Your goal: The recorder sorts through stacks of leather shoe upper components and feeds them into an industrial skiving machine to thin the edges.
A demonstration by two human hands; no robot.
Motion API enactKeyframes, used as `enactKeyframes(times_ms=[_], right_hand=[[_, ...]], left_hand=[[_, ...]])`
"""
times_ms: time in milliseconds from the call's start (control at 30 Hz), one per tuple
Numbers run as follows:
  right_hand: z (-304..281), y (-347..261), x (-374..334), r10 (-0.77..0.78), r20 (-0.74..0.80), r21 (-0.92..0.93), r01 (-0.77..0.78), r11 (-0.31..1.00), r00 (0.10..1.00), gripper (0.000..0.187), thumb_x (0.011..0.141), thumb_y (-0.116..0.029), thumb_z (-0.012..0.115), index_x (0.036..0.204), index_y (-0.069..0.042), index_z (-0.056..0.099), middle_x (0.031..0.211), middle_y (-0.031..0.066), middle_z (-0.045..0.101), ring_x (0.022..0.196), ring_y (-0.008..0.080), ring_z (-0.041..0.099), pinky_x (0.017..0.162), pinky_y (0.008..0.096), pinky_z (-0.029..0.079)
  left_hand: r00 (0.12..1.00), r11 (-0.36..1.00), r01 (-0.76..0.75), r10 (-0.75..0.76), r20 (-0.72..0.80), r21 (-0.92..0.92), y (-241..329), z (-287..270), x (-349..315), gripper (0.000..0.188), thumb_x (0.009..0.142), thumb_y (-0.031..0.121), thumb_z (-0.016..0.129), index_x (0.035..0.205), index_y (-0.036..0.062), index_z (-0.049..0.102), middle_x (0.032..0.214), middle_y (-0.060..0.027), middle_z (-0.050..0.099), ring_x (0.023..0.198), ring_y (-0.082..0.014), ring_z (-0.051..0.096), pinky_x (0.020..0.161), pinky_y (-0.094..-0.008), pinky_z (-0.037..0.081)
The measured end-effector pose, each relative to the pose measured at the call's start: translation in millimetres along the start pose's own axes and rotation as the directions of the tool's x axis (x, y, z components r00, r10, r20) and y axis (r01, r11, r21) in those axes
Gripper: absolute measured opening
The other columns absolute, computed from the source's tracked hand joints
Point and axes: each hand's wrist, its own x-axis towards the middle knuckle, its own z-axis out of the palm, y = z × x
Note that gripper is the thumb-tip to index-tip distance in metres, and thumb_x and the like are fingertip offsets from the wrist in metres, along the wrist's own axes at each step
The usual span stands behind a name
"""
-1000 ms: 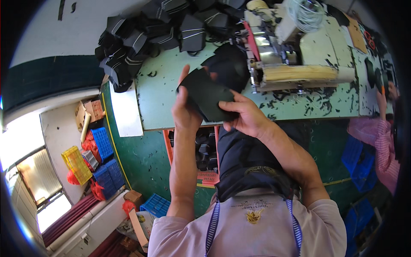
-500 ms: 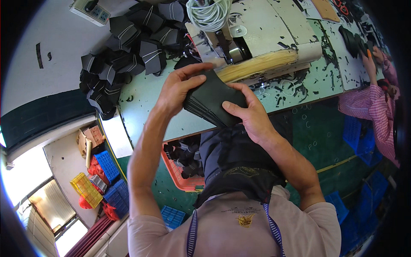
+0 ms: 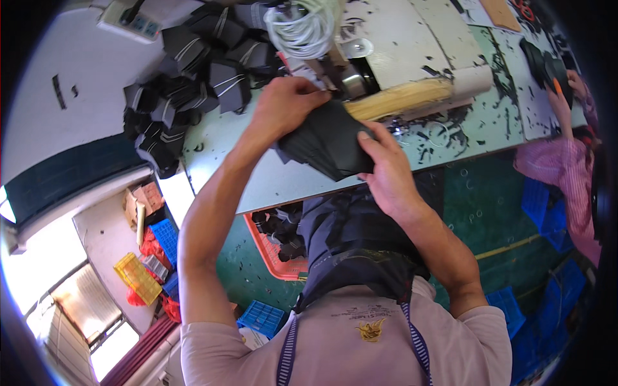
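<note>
Between my hands, above the near edge of the table, is a stack of thin black cut pieces (image 3: 331,138), fanned into steps along its lower left side. At its upper corner my left hand (image 3: 290,106) is closed, thumb and fingers pinched together. My right hand (image 3: 389,164) grips the right side, thumb lying on top and the fingers partly hidden. Just beyond the stack stands a machine with a metal roller (image 3: 354,85) and a yellowish padded bar (image 3: 402,98).
Banded bundles of black pieces (image 3: 228,83) are heaped at the back left. A coil of pale cord (image 3: 302,32) rests on the machine. Black scraps litter the green table (image 3: 257,186). Below is a pink basket (image 3: 264,257) of black pieces. At right, another person's hands (image 3: 563,103) handle black pieces.
My left fingers, stretched out before, have closed at the stack's upper corner. My right hand has shifted slightly right, its thumb now higher on the stack. The view has tilted a little.
</note>
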Motion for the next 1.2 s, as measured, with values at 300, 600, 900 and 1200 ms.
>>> enactKeyframes(times_ms=[300,600,900,1200], right_hand=[[-1.7,29.7,2.6,-0.267,-0.023,0.199,0.266,0.943,0.964,0.033,0.102,-0.011,0.054,0.133,-0.003,0.048,0.121,0.0088,0.061,0.107,0.0125,0.06,0.093,0.0275,0.048],[-1.3,29.4,-1.5,-0.289,-0.037,0.256,0.289,0.923,0.957,0.028,0.102,-0.01,0.054,0.128,-0.004,0.047,0.123,0.0093,0.058,0.11,0.0136,0.057,0.098,0.0305,0.046],[3.8,31.7,-6.2,-0.282,-0.081,0.273,0.293,0.916,0.956,0.026,0.101,-0.009,0.054,0.126,-0.007,0.048,0.122,0.0076,0.06,0.107,0.0151,0.063,0.09,0.0321,0.054],[1.7,25.9,-3.8,-0.281,-0.086,0.258,0.294,0.92,0.956,0.033,0.099,-0.008,0.054,0.132,-0.008,0.047,0.123,0.0065,0.06,0.109,0.015,0.062,0.09,0.0303,0.054]], left_hand=[[0.984,0.889,0.125,-0.055,0.17,-0.44,-13.0,-5.4,-15.6,0.033,0.082,0.022,0.073,0.108,0.001,0.075,0.096,-0.0106,0.075,0.086,-0.0156,0.068,0.08,-0.0272,0.051],[0.963,0.829,0.159,-0.009,0.27,-0.536,-16.4,-10.8,-14.7,0.042,0.086,0.023,0.073,0.12,-0.0008,0.069,0.102,-0.0069,0.071,0.09,-0.0133,0.064,0.083,-0.0257,0.048],[0.998,0.983,0.037,-0.026,0.065,-0.178,0.8,3.9,-1.2,0.033,0.084,0.026,0.077,0.101,-0.0026,0.075,0.084,-0.0082,0.072,0.078,-0.0109,0.065,0.073,-0.0267,0.05],[0.982,0.994,0.109,-0.11,0.151,0.01,18.4,-7.2,-1.0,0.043,0.083,0.026,0.075,0.114,-0.0035,0.071,0.103,-0.0088,0.072,0.09,-0.0151,0.065,0.085,-0.0281,0.049]])
